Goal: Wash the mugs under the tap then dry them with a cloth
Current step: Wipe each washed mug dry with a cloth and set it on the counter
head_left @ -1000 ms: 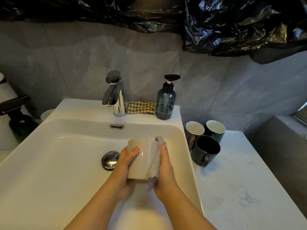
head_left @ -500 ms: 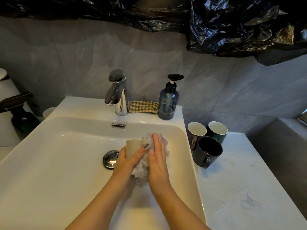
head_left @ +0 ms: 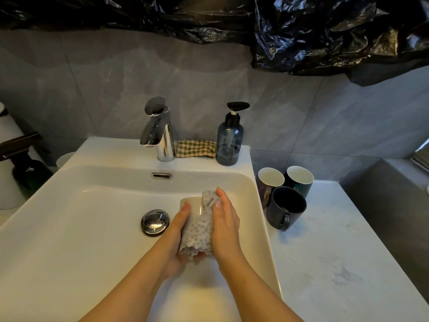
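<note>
The left hand (head_left: 178,226) is gripping the mug (head_left: 190,205), its long axis pointing away, while the right hand (head_left: 225,224) is clasping the cloth (head_left: 199,233) around it.

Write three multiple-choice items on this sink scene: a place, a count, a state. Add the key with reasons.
1. The checked cloth lies: A between the tap and the soap bottle; B left of the tap; C right of the bottle.
2. How many mugs stand on the counter: A two; B three; C five.
3. The beige mug is: A standing by the tap; B lying on the drain; C gripped by the left hand, the right hand holding the dotted cloth against it.
Key: A, tap and bottle flank it; B, three rims show right of the sink; C, both hands hold it.
</note>
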The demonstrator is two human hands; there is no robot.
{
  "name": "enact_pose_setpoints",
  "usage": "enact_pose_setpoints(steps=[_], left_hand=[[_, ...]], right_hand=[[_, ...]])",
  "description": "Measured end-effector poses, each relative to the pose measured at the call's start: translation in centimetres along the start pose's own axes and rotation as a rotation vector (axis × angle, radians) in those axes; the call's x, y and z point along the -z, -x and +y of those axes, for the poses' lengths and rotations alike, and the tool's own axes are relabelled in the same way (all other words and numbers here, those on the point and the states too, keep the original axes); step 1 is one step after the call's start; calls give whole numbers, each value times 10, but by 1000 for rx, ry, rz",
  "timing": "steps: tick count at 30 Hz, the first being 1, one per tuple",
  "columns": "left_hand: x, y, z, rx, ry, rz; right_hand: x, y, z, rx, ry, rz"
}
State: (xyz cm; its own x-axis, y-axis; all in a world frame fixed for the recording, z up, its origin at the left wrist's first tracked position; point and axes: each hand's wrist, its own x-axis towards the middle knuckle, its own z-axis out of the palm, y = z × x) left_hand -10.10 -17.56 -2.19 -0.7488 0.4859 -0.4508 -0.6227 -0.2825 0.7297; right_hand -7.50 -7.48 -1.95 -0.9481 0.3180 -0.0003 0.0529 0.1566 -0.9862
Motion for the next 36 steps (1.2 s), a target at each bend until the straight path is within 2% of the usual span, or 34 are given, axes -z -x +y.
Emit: enact_pose_setpoints(steps=[2,3,5,6,8,10,12,15,17,20,23,26,29,32,34,36], left_hand=[[1,-1,1,6,33,-38],[1,0,2,0,50,-43],[1,0,3,-20,63,-52],[1,0,2,-31,55,-52],[-1,1,1,-80,20,-39],[-1,0,0,-159,-60,-11],[-1,-2,1,-216,-100,26],[5,-3,4,-197,16,-5],[6,-1,5,-193,4,-50],[6,2,7,-274,-167,-108],[5,5,4,-403,-496,-93],[6,6,-3,-515,-710,-55],[0,9,-6,-583,-768,0],[-7,9,-7,-561,-632,27],[-3,7,-3,-536,-476,100],[2,5,3,-528,-378,161]], right_hand=[[3,4,-1,143,288,-19],[3,4,0,192,326,-6],[3,0,4,190,221,38],[4,-3,6,129,92,93],[8,-10,8,-129,-269,198],[14,-13,10,-358,-439,195],[14,-11,7,-360,-476,109],[7,-5,3,-260,-470,15],[10,-9,4,-258,-436,76],[19,-13,6,-393,-481,181],[32,-16,8,-655,-639,131],[37,-17,17,-733,-671,96],[32,-17,18,-717,-723,137],[27,-20,16,-506,-566,212],[23,-20,10,-408,-468,152],[18,-19,4,-426,-498,-6]])
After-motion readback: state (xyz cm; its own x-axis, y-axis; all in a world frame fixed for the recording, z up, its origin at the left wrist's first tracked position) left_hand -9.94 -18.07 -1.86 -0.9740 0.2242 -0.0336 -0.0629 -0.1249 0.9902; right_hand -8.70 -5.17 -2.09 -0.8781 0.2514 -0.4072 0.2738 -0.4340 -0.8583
